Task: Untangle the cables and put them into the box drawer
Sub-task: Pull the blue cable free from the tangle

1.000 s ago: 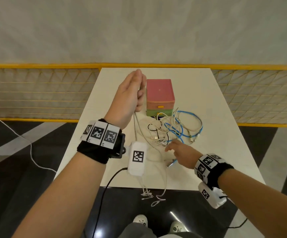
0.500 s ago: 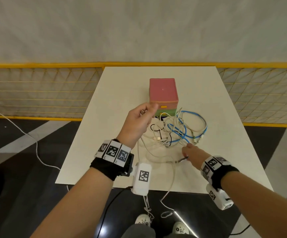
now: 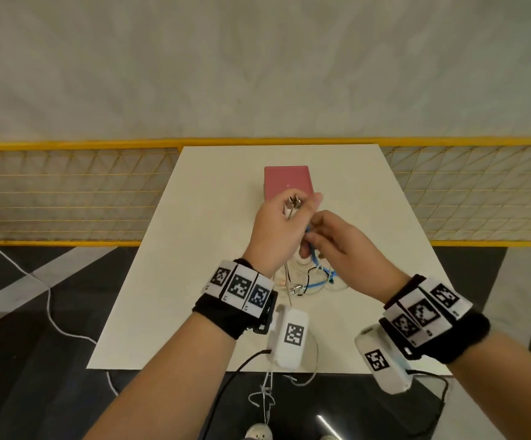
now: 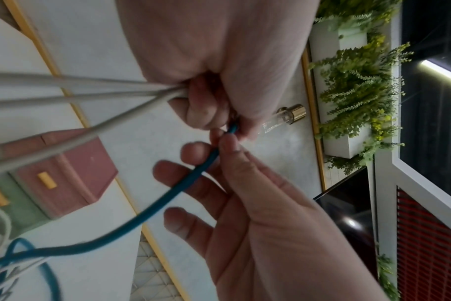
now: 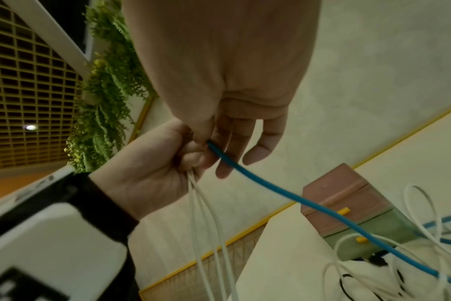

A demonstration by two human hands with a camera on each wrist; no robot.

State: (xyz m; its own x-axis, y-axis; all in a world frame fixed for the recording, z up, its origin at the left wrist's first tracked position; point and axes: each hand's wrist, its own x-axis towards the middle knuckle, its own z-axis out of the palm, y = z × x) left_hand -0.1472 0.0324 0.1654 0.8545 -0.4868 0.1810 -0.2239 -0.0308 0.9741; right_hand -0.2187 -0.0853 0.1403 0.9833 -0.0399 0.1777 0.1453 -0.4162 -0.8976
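While both hands meet above the table (image 3: pixel 194 281), the left hand (image 3: pixel 278 230) grips a bundle of white cables (image 5: pixel 209 213) in its curled fingers (image 4: pixel 201 110), metal plugs (image 3: pixel 293 202) protruding above the fist. The right hand (image 3: pixel 342 246) pinches the blue cable (image 4: pixel 168 199) between thumb and forefinger just beside the left fist, its other fingers (image 4: pixel 183 173) loosely spread. Both cable runs descend to the tangle (image 3: pixel 310 281) lying on the table below the hands. The box (image 3: pixel 288 182), pink over green with yellow drawer handles (image 5: pixel 344 210), stands beyond the tangle, drawers closed.
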